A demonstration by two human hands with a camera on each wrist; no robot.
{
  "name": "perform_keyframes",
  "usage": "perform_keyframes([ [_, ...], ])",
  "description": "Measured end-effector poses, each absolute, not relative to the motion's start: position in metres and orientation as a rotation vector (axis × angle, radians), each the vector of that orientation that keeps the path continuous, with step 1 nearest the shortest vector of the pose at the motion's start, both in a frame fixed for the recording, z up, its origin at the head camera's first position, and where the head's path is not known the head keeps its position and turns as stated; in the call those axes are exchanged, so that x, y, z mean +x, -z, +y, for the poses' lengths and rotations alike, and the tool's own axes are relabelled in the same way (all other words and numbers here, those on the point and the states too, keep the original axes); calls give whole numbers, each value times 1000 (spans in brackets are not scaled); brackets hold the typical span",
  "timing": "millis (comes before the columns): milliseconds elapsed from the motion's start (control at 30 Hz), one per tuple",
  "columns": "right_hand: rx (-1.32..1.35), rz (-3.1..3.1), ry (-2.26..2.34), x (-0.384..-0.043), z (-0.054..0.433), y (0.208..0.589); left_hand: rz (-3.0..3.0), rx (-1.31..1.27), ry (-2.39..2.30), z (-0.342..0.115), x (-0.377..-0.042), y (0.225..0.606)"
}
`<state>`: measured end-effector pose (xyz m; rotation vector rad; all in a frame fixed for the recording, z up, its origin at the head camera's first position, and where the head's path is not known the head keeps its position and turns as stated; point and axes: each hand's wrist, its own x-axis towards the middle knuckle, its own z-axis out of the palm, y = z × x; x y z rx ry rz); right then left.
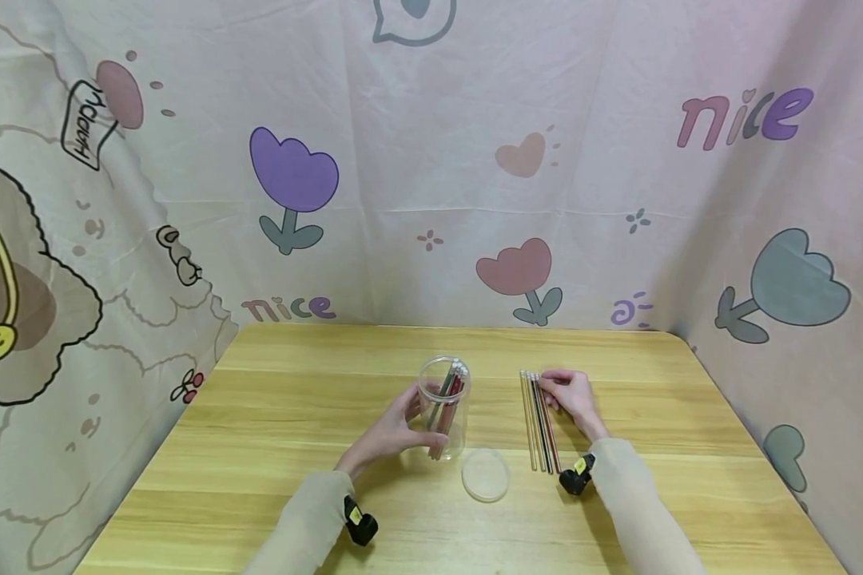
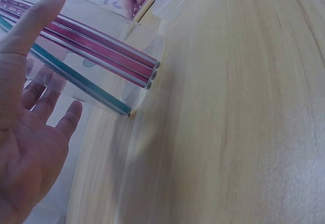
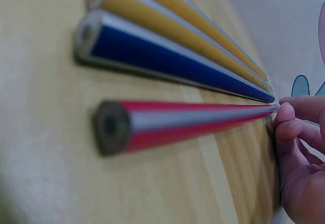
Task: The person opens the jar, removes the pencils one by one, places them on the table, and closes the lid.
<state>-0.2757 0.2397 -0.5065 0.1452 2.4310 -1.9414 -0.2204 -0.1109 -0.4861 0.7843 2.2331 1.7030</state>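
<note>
While pinching the far end of a red pencil (image 3: 198,125) with the right hand (image 1: 571,395), have it just beside a blue pencil (image 3: 172,56) and two yellow pencils (image 3: 177,31) on the tabletop (image 1: 316,367), at the right end of the row. Grip a clear jar (image 1: 462,427) with the left hand (image 1: 399,430), thumb around the near side. See red and green pencils (image 2: 101,49) leaning inside the jar. Find a round clear lid (image 1: 485,475) lying flat just beside its base. Beyond the tabletop, see a flower-printed curtain (image 1: 417,144).
</note>
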Motion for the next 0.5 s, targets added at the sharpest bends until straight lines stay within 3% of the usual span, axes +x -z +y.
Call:
perform_keyframes([
  [500, 103, 2458, 1930, -279, 241, 515, 2229, 778, -1706, -111, -218, 484],
])
